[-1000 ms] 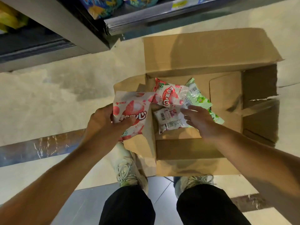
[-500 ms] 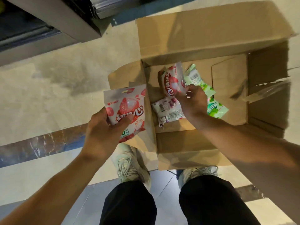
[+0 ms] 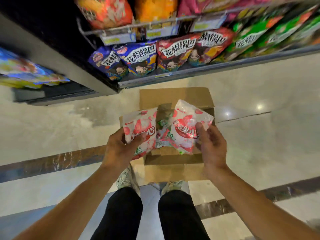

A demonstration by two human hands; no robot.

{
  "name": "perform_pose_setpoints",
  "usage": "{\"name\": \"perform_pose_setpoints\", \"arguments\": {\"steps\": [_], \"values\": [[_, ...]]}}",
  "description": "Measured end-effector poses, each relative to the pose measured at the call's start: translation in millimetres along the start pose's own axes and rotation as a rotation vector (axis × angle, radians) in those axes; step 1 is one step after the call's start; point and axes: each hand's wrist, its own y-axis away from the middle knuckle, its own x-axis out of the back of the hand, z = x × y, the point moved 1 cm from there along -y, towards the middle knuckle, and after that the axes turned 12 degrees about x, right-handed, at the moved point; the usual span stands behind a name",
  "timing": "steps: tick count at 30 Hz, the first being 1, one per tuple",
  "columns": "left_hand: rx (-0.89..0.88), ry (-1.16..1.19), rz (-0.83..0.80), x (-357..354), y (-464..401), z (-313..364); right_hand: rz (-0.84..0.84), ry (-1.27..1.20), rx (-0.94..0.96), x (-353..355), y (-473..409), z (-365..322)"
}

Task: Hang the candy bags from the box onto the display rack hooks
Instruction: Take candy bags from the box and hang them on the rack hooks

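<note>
Shelves [image 3: 173, 54] are looming above; left hand [image 3: 119, 149] and right hand [image 3: 212, 146] are each pinching one bag [image 3: 140, 125] (slippery film) that could be slipping back into the box [image 3: 173, 96].

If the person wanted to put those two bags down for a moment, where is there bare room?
Bare floor lies left of the cardboard box, below the shelf base, and more to its right. The shelf is packed with snack bags, and the box is crowded by both hands' candy bags.

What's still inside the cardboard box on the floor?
Between the two pink-and-white candy bags held above the cardboard box, a green bag and another pinkish one show. The rest of the inside is covered by bags and hands.
</note>
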Motion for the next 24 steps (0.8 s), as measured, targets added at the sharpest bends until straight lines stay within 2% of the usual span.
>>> {"name": "perform_pose_setpoints", "arguments": {"steps": [6,10,19,24], "values": [[0.035,0.128,-0.202,45,158,108,-0.116,-0.145,-0.098,49,82,-173],[0.044,0.12,-0.203,75,261,149,-0.218,-0.114,-0.043,76,146,-260],[-0.007,0.253,-0.142,100,400,161,-0.436,-0.119,-0.031,110,221,-347],[-0.051,0.363,-0.064,119,448,153,-0.659,-0.083,0.046,106,253,-385]]}}
